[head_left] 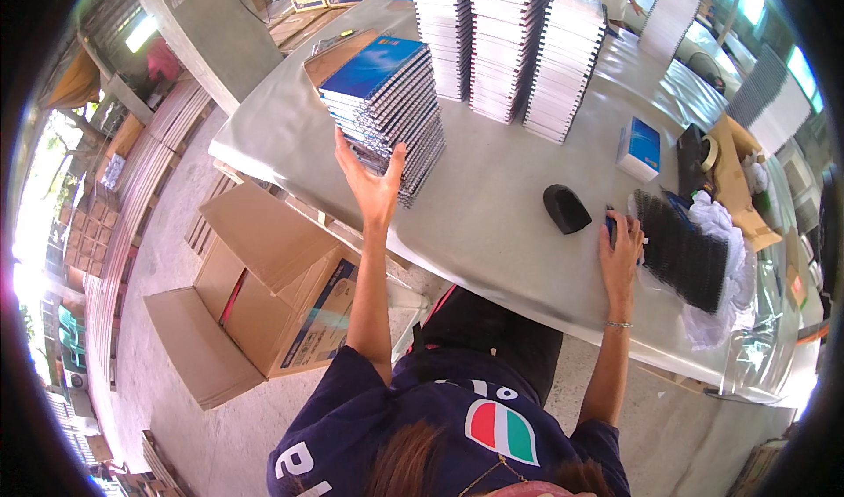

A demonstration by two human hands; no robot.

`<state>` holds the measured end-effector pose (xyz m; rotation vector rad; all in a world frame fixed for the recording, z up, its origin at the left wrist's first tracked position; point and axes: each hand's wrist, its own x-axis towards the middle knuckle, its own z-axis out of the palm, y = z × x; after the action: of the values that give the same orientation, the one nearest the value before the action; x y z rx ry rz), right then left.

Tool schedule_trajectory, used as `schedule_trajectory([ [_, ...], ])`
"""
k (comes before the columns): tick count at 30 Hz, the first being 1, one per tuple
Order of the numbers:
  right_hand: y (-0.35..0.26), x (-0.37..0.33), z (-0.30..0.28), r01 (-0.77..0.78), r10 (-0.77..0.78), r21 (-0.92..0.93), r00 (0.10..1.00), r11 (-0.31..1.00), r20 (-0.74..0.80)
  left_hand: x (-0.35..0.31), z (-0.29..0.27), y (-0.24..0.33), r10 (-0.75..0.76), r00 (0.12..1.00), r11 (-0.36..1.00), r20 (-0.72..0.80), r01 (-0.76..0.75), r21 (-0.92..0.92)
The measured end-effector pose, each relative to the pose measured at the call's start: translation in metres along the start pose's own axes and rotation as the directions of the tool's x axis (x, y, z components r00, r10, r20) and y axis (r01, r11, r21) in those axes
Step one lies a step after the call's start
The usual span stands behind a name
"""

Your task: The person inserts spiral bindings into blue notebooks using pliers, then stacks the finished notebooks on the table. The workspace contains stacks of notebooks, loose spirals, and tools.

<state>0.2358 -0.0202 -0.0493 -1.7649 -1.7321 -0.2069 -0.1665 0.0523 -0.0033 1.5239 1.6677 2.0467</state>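
A tall stack of spiral-bound notebooks with blue covers (387,79) stands at the left side of the table. My left hand (371,181) is at its near side, thumb and fingers spread apart against the lower notebooks. On the right, my right hand (622,244) rests low at the tabletop, fingers curled over a small dark-blue thing, mostly hidden under them. Just right of that hand lies a bundle of black binding coils (681,255). A rounded black object (565,210) sits on the table to the left of my right hand.
Further stacks of notebooks (505,49) rise at the back of the grey-covered table (475,198). A small blue-and-white box (640,150) and an open carton (738,176) stand right. On the floor left is an open cardboard box (255,304). A concrete pillar (207,31) stands behind.
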Motion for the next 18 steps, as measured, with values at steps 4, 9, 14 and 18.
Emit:
schedule_trajectory([
  [4, -0.002, 0.0, -0.002, -0.027, 0.027, 0.008, 1.0, 1.0, 0.011, 0.0, -0.002, -0.007, 0.042, 0.999, 0.999, -0.007, -0.042, 0.006],
  [9, -0.002, 0.0, 0.002, -0.005, 0.006, 0.023, 1.0, 1.0, -0.029, 0.001, -0.002, -0.009, 0.045, 0.999, 0.999, -0.013, -0.045, -0.003],
  [14, -0.003, -0.001, 0.002, -0.03, 0.031, 0.033, 0.999, 0.999, -0.026, 0.001, -0.002, -0.01, 0.051, 0.999, 0.998, -0.003, -0.051, -0.03],
  [18, 0.002, 0.0, 0.005, -0.015, 0.016, 0.029, 0.999, 0.999, -0.042, 0.0, -0.001, -0.011, 0.038, 0.999, 0.999, -0.001, -0.038, -0.021],
])
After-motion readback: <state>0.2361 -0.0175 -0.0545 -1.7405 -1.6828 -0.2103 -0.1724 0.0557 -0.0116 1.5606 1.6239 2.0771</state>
